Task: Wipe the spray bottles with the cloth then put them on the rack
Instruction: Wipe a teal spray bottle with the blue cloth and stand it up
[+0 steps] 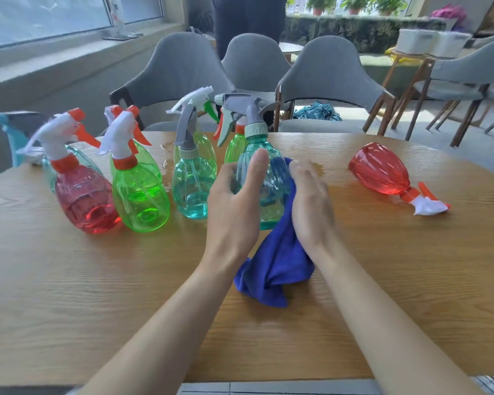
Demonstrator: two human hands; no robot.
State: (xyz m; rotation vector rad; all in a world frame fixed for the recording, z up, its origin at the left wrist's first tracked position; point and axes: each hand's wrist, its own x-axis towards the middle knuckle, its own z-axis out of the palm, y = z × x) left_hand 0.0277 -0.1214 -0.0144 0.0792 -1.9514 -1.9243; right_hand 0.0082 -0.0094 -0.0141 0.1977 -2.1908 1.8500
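Wooden desk (69, 280) carries a teal bottle (257, 178) upright near its middle. The left hand (234, 201) grips it, thumb across the front. The right hand (311, 201), fingers straight and together, presses a blue cloth (277, 266) against its right side. A red bottle (382, 172) lies well right of it.

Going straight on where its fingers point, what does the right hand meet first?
Probably nothing on the table: past the right hand lies wet tabletop, then a grey chair. The green bottle behind the teal bottle seems left of that line; depth is unclear.
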